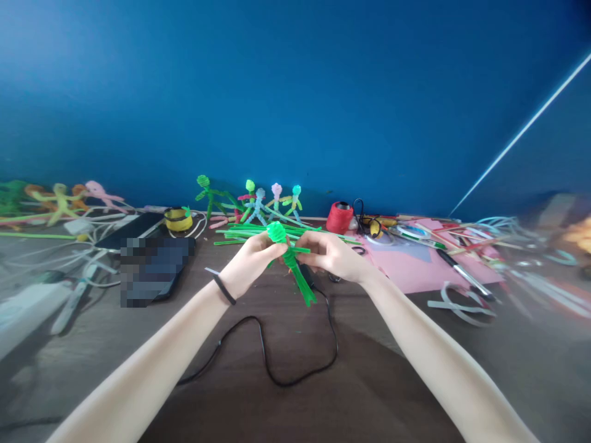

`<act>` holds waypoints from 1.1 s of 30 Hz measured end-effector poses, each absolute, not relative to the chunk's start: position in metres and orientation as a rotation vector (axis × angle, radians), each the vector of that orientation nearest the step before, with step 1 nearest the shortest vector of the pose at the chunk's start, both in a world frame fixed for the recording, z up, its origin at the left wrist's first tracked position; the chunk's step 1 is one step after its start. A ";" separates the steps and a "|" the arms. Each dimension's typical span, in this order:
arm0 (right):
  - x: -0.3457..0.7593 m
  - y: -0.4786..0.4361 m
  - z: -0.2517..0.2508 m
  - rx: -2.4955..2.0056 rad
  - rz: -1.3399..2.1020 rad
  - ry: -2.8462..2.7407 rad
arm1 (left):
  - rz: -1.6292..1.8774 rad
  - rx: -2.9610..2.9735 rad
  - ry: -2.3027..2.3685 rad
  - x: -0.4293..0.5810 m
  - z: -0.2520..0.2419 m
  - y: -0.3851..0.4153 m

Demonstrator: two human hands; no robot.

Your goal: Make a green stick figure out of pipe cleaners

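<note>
A green pipe-cleaner figure is held up over the table between my two hands. It has a coiled round head and loose strands hanging down toward me. My left hand is closed on it just below the head, with the thumb pressing its upper body. Fingers of my right hand pinch its side, where a short green arm sticks out. Both hands hide part of the figure's middle. Right behind them lies a spread of loose green pipe cleaners.
Finished pipe-cleaner figures stand along the blue wall. A red thread spool, pink paper and a black-and-white pen are on the right. Leftward sit a dark phone and yellow tape. A black cable loops nearest me.
</note>
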State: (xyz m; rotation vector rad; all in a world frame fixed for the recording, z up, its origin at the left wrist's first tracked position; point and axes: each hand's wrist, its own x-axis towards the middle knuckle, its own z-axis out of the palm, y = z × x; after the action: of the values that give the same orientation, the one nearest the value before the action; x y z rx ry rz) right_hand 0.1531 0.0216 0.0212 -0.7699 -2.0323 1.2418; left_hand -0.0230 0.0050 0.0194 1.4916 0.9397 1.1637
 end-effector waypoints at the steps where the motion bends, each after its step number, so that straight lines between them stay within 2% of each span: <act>1: 0.154 0.023 0.020 -0.756 1.260 -2.038 | 1.136 1.494 0.923 -0.023 0.019 0.005; 7: 0.161 0.034 0.015 -0.702 1.316 -2.100 | 0.995 1.453 0.919 -0.024 0.021 0.000; 13: 0.161 0.029 0.019 -0.767 1.032 -2.141 | 0.899 1.450 0.936 -0.023 0.024 -0.002; 19: 0.156 0.018 0.028 -0.755 0.501 -2.277 | 0.802 1.571 0.989 -0.020 0.029 -0.002; 24: 0.153 0.010 0.031 -0.773 0.195 -2.366 | 0.775 1.603 1.047 -0.019 0.029 -0.003; 33: 0.147 0.008 0.024 -0.799 -0.046 -2.495 | 0.698 1.743 1.188 -0.021 0.022 0.001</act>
State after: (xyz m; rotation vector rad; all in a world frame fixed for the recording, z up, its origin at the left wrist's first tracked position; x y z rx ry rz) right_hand 0.1473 0.0079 0.0236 -0.7993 -2.4949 -0.0459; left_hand -0.0208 0.0008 0.0216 1.7428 1.1883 0.6982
